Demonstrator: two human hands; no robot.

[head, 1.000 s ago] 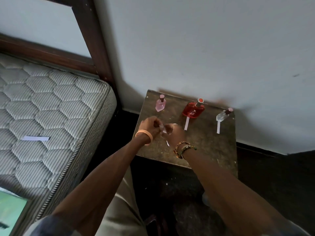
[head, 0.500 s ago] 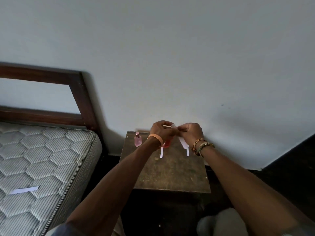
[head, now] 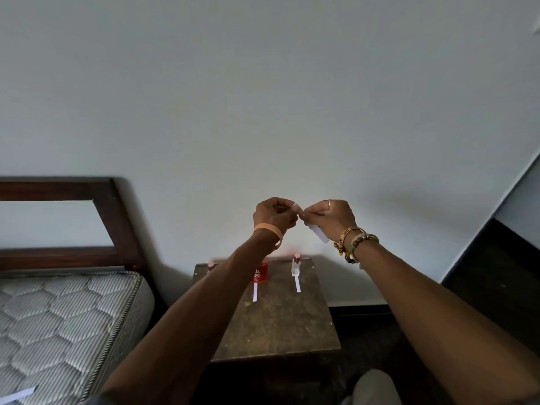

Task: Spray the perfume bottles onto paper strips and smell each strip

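Above the tabletop [head: 277,325], the left hand [head: 273,214] and right hand [head: 330,218] both pinch one paper strip [head: 318,235], probably featherlight and floppy, best held near one end.

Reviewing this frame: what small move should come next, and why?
Probably bring the paper strip up to the nose and sniff it. Both the left hand and right hand pinch it in the air, while a second strip lies before the red bottle and a third strip before the clear bottle.

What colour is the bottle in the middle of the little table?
The bottle is red, clearest in the head view.
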